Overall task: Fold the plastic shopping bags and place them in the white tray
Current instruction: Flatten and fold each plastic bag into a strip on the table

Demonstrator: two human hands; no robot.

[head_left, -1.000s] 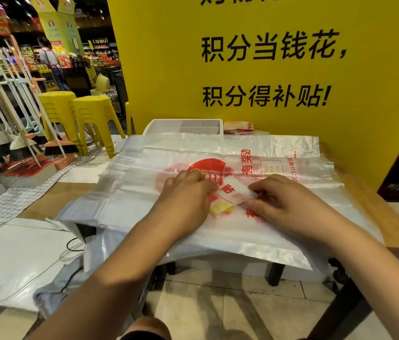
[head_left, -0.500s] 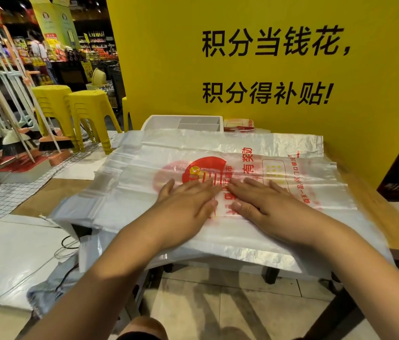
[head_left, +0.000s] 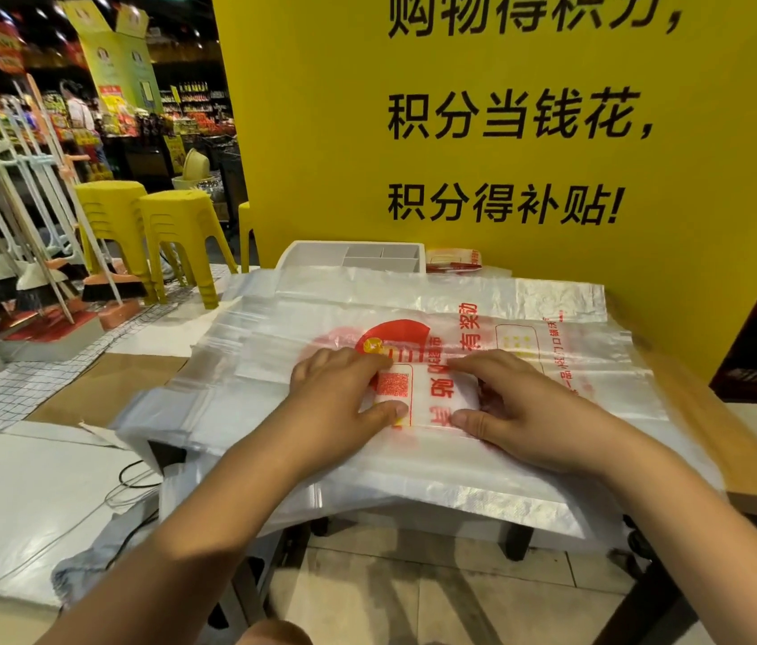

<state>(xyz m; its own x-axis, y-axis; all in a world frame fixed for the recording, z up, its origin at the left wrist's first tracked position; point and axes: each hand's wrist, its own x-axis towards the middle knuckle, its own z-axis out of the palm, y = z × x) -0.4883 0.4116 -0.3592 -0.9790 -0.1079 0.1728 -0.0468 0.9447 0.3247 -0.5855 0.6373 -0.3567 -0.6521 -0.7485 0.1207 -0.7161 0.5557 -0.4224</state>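
L hand (head_left: 339, 398), R hand (head_left: 523, 407) round bag (head_left: 432, 394)

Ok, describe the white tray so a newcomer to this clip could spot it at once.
Start at the yellow sign wall. At its foot, behind the spread stack of clear bags, sits the white tray. It is the only rigid, opaque white box, with dividers inside, left of a small red-printed folded bag.

Free air over bag stack (head_left: 418, 297) to white tray (head_left: 309, 257), w/ yellow board (head_left: 321, 132) close behind.
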